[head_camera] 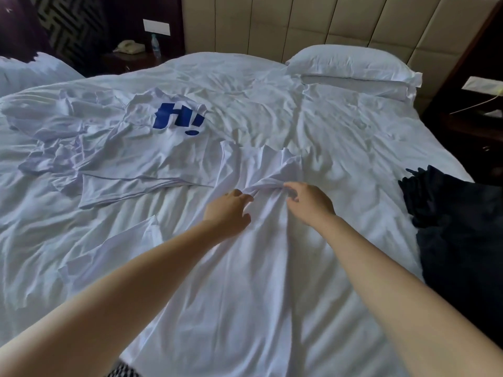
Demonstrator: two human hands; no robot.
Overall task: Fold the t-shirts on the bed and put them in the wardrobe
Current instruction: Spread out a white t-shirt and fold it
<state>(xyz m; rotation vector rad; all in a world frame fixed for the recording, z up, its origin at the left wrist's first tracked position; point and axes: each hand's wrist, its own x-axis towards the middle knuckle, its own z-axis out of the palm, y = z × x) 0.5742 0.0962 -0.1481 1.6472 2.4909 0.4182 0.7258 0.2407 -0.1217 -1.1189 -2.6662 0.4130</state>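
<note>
Left hand: reaching forward over the bed, fingers curled, thumb and fingertips pinching a raised ridge of fabric on the plain white cotton t-shirt
Right hand: just beside the left, knuckles up, fingers bent down and gripping the same bunched ridge from the other side
Plain white cotton t-shirt: lies lengthways in front of the person on the wide bed with its wrinkled white sheet, near hem towards the camera, far end rumpled beyond the hands; one sleeve spreads out to the left
White t-shirt with bold blue lettering: lies unfolded and creased to the left, beyond the hands, its lower edge touching the plain shirt
Crumpled heap of white garments: further left, against the lettered shirt
Dark navy bundle of cloth: at the bed's right edge, apart from the shirts
White rectangular pillow: at the head of the bed, on the right, against the beige padded headboard
Dark bedside table: far left, carrying a cream telephone and a clear plastic bottle
</note>
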